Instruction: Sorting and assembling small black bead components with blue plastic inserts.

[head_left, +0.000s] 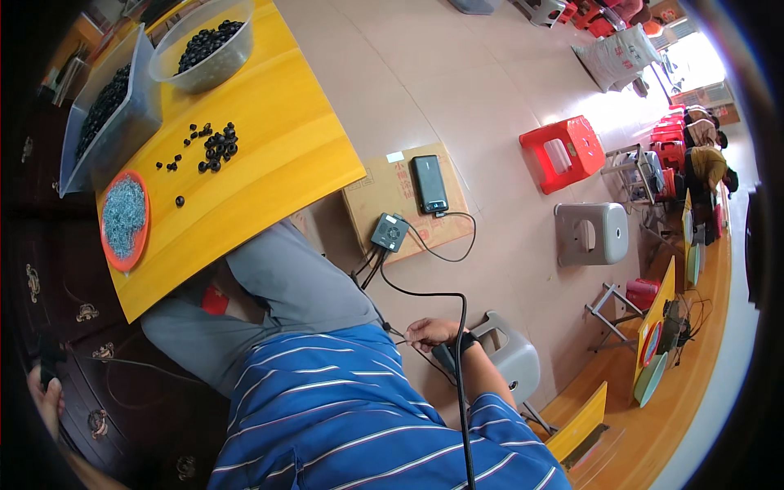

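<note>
My left hand (47, 398) is at the far left rim, closed round a small black device (51, 353). A thin cable runs from beside it toward my lap; the device's kind is too dark to make out. Beside my right hip, my right hand (433, 332) pinches a thin black cable (392, 330) between thumb and fingers. On a cardboard box (371, 184) past my knees lie a black power bank (429, 184) and a small grey box with a fan grille (389, 233), joined by a cable.
A yellow table (269, 114) holds loose black parts (219, 147), a clear bowl (208, 77) and a clear bin (114, 151) of them, and a red dish (145, 216) of silvery pieces. Grey stools (592, 234) and a red stool (576, 155) stand right. Dark drawers line the left.
</note>
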### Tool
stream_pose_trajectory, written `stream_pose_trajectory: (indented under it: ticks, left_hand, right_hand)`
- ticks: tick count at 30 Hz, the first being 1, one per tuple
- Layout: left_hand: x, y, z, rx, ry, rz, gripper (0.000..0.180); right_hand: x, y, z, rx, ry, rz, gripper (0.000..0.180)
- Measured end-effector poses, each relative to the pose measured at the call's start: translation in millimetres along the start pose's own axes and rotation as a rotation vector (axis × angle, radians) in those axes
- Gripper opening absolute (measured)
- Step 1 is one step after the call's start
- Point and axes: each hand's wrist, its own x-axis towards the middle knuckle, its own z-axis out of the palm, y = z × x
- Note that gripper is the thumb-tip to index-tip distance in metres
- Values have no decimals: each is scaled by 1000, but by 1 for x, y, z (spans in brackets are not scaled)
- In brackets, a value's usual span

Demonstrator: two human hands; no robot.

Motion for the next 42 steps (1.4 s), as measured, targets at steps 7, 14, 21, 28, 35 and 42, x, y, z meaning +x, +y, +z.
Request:
stream_pose_trajectory:
  ticks: [7, 14, 21, 28, 35, 42]
  left_hand:
    - [-5, -38, -1, -194, 114, 220, 36]
    - [-1, 94, 54, -384, -230, 323, 27]
    - [-2, 90, 92, -712, -424, 365, 11]
    - [16, 95, 140, -746, -672, 433, 11]
    - [30, 110, 176, -740, -769, 511, 15]
    - [25, 109, 196, -945, -535, 534, 53]
  right_hand:
    - [60, 55, -27, -1045, 575, 92, 32]
    - [-4, -46, 42, -870, 649, -403, 25]
    - [-52, -193, 193, -1109, 450, -906, 15]
    - [-4, -269, 300, -599, -110, -1121, 51]
    - [33, -282, 328, -435, -377, -942, 56]
    - [39, -282, 318, -103, -416, -640, 44]
